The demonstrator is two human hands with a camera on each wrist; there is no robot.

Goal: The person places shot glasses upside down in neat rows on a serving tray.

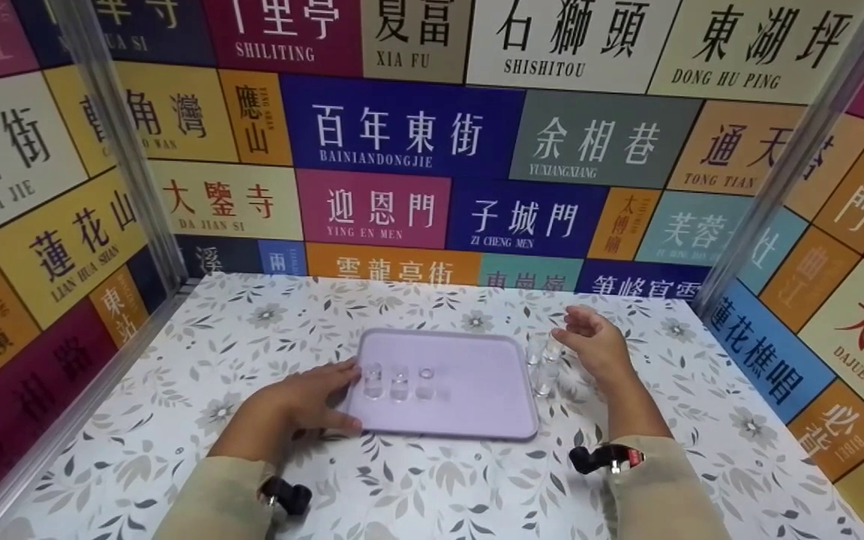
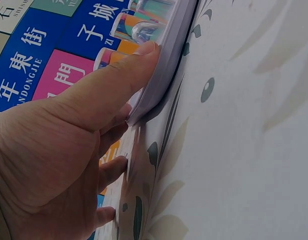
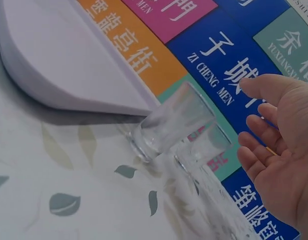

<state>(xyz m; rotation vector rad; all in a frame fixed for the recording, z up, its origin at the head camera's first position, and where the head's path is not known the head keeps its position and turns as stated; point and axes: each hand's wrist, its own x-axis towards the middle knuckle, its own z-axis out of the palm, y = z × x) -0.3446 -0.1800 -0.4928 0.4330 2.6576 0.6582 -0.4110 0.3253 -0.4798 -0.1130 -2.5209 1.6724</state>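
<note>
A lilac tray (image 1: 477,382) lies on the table, with three small clear glasses in a row on its left half: a left one (image 1: 373,382), a middle one (image 1: 399,384) and a right one (image 1: 424,384). My left hand (image 1: 308,397) rests against the tray's left side, fingers spread. In the left wrist view its thumb (image 2: 118,75) lies at the tray rim. Beyond the tray's right edge stand several more clear glasses (image 1: 544,379). Just right of them is my right hand (image 1: 598,345), fingers relaxed and holding nothing. The right wrist view shows it apart from a near glass (image 3: 171,122).
The table (image 1: 432,487) wears a white cloth with a leaf and flower print. Panels with place names (image 1: 402,127) enclose it at the back and both sides. Clear corner posts (image 1: 132,150) rise at the back left and back right.
</note>
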